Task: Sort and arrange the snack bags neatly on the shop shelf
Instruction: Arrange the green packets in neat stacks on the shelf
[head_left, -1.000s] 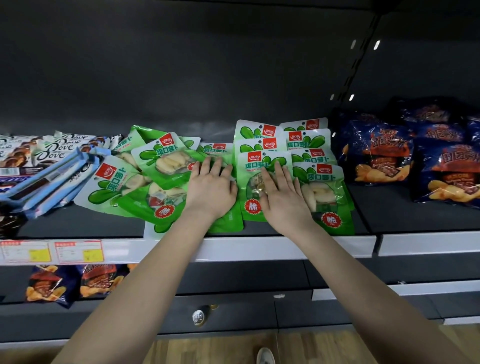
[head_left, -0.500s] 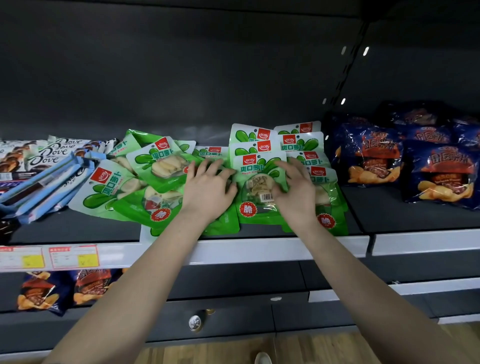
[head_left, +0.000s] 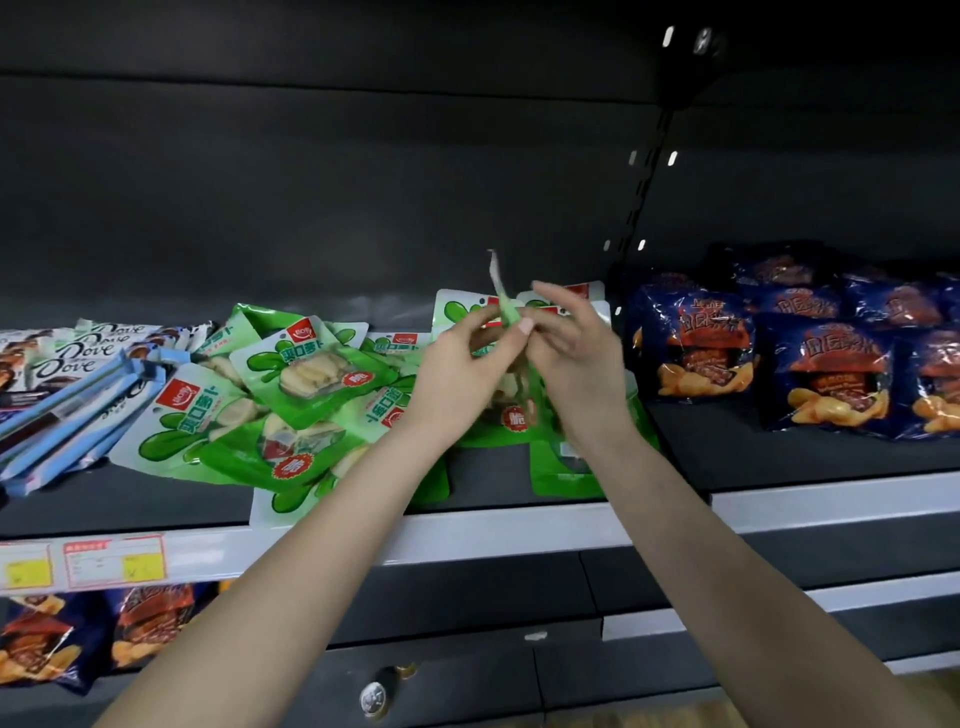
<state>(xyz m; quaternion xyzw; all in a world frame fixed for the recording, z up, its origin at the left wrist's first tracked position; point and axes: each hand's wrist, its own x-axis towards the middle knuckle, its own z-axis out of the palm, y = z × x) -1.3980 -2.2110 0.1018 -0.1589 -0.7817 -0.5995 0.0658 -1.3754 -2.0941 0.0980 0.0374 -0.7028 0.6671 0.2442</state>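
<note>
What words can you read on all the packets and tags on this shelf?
"Dove": on the chocolate bars, far left.
"爽口萝卜": on the green bags.
"脆": in a red circle on the green bags.
Red logo on the green bags: too small to read.
Blue bags: writing too blurred to read.
Price tags: too small to read.

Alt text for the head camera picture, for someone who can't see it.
A person's left hand pinches a green snack bag, held edge-on above a shop shelf, with the right hand close against its other side. Below lies a jumbled pile of green bags, dark blue bags to its right, Dove chocolate to its left.
</note>
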